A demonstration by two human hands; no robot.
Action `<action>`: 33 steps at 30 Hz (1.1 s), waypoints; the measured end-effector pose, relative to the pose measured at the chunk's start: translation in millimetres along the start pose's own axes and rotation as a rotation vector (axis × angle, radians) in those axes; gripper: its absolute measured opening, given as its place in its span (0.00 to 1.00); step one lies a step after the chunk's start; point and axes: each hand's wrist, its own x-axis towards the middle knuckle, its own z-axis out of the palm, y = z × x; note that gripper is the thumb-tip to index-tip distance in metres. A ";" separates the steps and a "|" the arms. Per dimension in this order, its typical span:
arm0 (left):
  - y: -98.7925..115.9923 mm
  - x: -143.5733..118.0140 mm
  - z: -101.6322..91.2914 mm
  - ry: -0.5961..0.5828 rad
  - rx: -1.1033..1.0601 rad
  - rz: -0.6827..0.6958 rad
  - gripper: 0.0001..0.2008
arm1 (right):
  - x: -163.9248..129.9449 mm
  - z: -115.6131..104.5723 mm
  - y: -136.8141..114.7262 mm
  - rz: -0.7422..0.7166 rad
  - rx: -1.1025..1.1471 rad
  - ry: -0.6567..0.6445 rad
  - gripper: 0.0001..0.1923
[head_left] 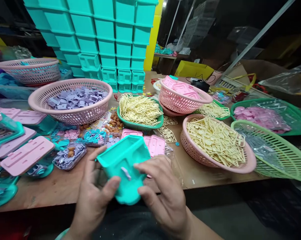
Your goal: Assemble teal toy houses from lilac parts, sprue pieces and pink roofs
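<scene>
A teal plastic toy box [134,150], one end rounded, is held tilted in front of my body, above the table's front edge. My left hand [95,186] grips its left side, thumb on the near face and fingers behind. A small pale purple piece [125,173] sits in a slot on that face. My right hand [165,190] holds the right side, index finger and thumb bent against the teal plastic near the purple piece. Pink plastic panels [157,146] lie on the table just behind the box, partly covered by it.
Pink-topped teal toys [27,155] crowd the left. Baskets hold purple parts [77,97], cream frames [140,108], pink panels [181,88] and more cream parts [215,141]. A tall stack of teal boxes [105,40] rises behind. A light green basket [285,156] overhangs the right edge.
</scene>
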 end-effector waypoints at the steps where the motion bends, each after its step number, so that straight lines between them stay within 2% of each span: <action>1: 6.3 5.7 -8.6 0.078 -0.041 0.007 0.37 | 9.6 3.8 9.2 0.027 0.033 -0.006 0.10; 3: 16.9 19.6 -27.2 0.234 -0.124 0.056 0.27 | 34.6 20.0 33.3 0.120 -0.036 -0.077 0.09; 4: 20.6 26.9 -36.2 0.277 -0.161 0.088 0.22 | 49.4 32.3 46.2 0.151 -0.144 -0.207 0.08; 6: 24.1 39.3 -51.6 0.313 -0.205 0.123 0.16 | 80.8 62.8 68.8 0.254 -0.437 -0.620 0.11; 8: 22.9 46.8 -62.2 0.341 -0.229 0.116 0.16 | 110.3 96.5 82.9 0.304 -0.528 -0.744 0.13; 11: 15.4 50.1 -71.6 0.354 -0.247 0.069 0.15 | 141.9 140.4 90.4 0.370 -0.619 -0.852 0.12; 15: 4.0 51.8 -79.8 0.338 -0.292 0.023 0.15 | 160.2 171.4 96.4 0.404 -0.698 -0.999 0.16; 21: -3.5 57.8 -84.9 0.282 -0.312 -0.006 0.17 | 172.8 183.9 114.2 0.390 -0.702 -1.142 0.18; 26: -8.5 60.1 -89.5 0.257 -0.320 -0.037 0.17 | 181.3 180.3 112.2 0.373 -0.612 -1.193 0.14; 30: -7.4 59.2 -93.1 0.275 -0.315 -0.040 0.16 | 178.8 156.3 100.1 0.303 -0.505 -1.041 0.02; 33: -1.2 55.8 -92.5 0.312 -0.268 -0.014 0.18 | 162.6 126.7 83.4 0.218 -0.377 -0.833 0.05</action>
